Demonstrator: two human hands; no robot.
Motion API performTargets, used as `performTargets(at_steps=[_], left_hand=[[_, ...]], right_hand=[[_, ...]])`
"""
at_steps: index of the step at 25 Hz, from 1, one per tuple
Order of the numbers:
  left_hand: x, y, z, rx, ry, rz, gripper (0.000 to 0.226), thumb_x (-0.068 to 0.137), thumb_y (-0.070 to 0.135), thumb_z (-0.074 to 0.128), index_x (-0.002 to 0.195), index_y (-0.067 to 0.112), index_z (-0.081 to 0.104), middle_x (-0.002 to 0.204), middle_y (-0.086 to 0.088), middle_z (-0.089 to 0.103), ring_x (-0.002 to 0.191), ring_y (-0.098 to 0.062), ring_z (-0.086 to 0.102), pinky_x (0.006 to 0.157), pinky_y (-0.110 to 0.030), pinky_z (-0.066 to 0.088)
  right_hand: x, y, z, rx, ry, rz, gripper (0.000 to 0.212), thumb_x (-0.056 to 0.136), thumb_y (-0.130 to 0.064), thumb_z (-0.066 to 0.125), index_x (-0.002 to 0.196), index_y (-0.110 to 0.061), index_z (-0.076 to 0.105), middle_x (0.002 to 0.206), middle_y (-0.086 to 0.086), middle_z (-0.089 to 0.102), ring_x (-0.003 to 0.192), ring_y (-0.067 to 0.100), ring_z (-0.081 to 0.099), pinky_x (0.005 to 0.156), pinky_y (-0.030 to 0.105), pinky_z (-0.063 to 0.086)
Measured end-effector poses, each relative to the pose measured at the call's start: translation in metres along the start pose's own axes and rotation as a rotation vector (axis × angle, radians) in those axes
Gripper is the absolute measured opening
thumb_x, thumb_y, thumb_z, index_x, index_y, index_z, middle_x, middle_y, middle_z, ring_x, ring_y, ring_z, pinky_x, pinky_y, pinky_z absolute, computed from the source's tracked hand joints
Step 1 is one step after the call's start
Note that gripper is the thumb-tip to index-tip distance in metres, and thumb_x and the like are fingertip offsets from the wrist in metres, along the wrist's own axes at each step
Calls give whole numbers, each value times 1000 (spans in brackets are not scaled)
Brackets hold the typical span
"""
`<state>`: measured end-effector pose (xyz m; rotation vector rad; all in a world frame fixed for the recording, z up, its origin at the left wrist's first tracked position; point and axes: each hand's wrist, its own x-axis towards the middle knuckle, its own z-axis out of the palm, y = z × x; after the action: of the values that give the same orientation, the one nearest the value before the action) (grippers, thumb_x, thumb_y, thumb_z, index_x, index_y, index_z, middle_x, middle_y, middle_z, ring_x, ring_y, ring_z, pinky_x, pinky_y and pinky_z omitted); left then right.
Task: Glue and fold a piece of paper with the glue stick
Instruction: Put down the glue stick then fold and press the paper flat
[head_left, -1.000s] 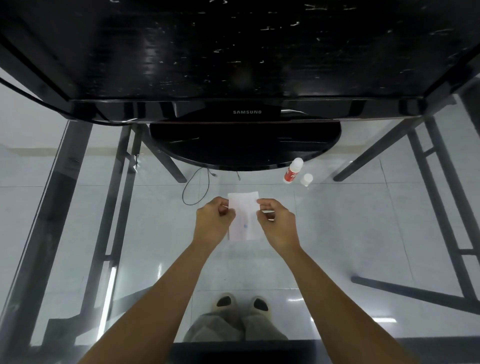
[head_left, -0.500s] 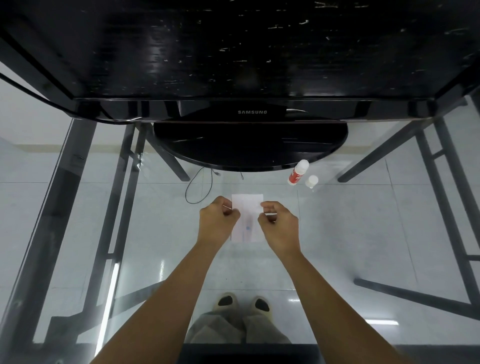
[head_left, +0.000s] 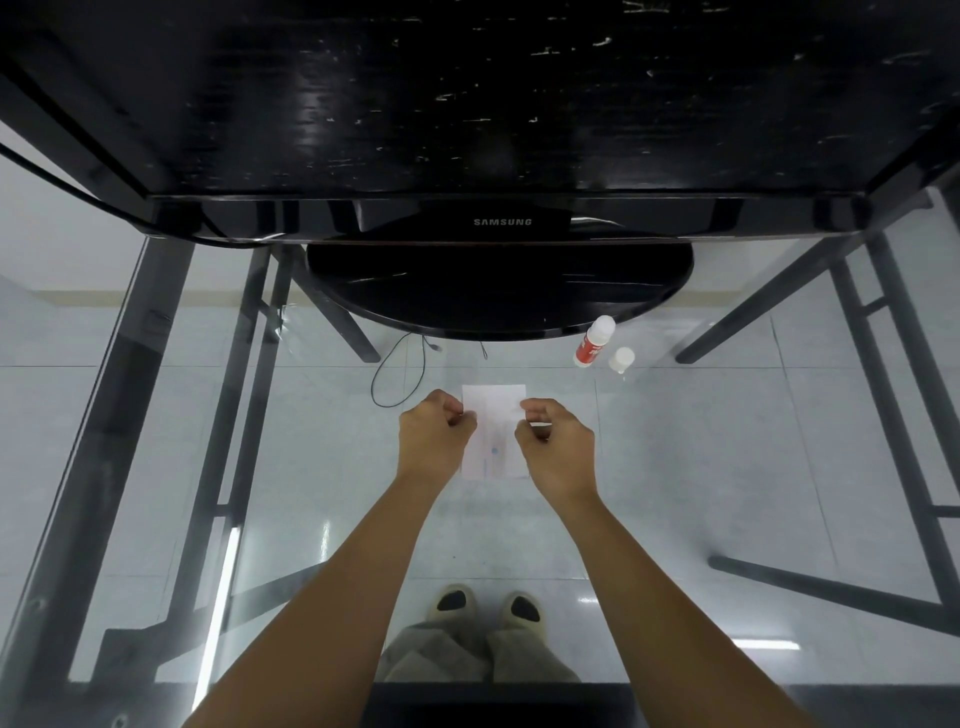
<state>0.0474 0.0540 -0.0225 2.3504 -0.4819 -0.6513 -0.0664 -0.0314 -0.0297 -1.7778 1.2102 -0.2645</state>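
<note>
Two pinch grips on the paper (head_left: 494, 410): left hand (head_left: 435, 439), right hand (head_left: 557, 451)

white paper (head_left: 493, 415) with small blue mark, red-and-white glue stick (head_left: 593, 343), black monitor (head_left: 498, 223)

Lighting: cool, even, bright. Glare: you see white streaks on the glass table (head_left: 675, 447), near left and right. Edges bowed.

paper (head_left: 494, 415) between hands, glue stick (head_left: 594, 342) behind-right
</note>
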Motion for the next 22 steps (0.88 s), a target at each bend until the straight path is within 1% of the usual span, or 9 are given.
performTargets(at_steps=[3,6,10,13,16,18,19,21,22], left_hand=[[1,1,1,10,-13,-19,9,83,15,62,87,8,60,72,1,62,60,-4,51,45,-5,38],[2,2,2,26,-20,-52,9,83,16,62,88,9,60,74,1,61,59,-5,52,45,-5,33],[2,6,3,17,-25,-85,10,81,15,62,87,7,60,75,-4,63,62,-16,56,48,-14,39],[2,8,4,31,-23,-85,9,81,14,60,85,7,58,72,-6,63,58,-16,54,45,-14,37],[1,8,3,37,-16,-78,11,81,14,61,87,5,58,70,-6,61,54,-11,50,44,-13,35],[-1,8,5,29,-11,-67,14,83,14,60,92,3,56,69,-7,60,53,-12,50,44,-15,37],[-3,8,6,36,-7,-55,16,84,13,60,95,2,55,70,-7,60,54,-14,51,44,-16,37],[-7,9,7,73,16,-20,21,86,14,58,102,3,52,79,-10,60,60,-16,51,47,-17,35],[-9,8,8,85,36,-2,23,87,14,58,106,4,49,88,-12,60,65,-18,52,52,-18,36]], right_hand=[[0,-1,0,-7,5,-9,24,86,-6,58,108,-12,65,106,4,69,76,7,57,72,9,43],[1,-2,0,-28,5,-13,24,86,-6,58,109,-11,65,107,5,69,78,7,57,74,13,44],[2,-1,2,-102,4,-40,25,87,-8,58,112,-11,64,110,7,68,79,10,58,77,14,44],[3,-1,4,-208,-25,-74,27,90,-12,56,117,-11,60,115,9,64,89,18,62,80,17,44],[3,0,3,-351,-51,-123,29,92,-17,53,121,-14,57,126,8,55,103,21,59,90,25,47],[2,4,2,-514,-28,-230,30,93,-22,50,122,-15,56,131,8,51,114,23,52,98,32,42],[2,7,0,-590,-24,-285,32,94,-24,48,124,-16,54,135,7,49,120,23,48,102,34,38],[2,11,-2,-703,-69,-363,38,97,-27,42,134,-20,44,148,4,38,136,24,34,112,38,24],[3,14,-3,-758,-113,-394,43,98,-29,38,141,-22,35,154,3,28,142,24,23,116,39,14]])
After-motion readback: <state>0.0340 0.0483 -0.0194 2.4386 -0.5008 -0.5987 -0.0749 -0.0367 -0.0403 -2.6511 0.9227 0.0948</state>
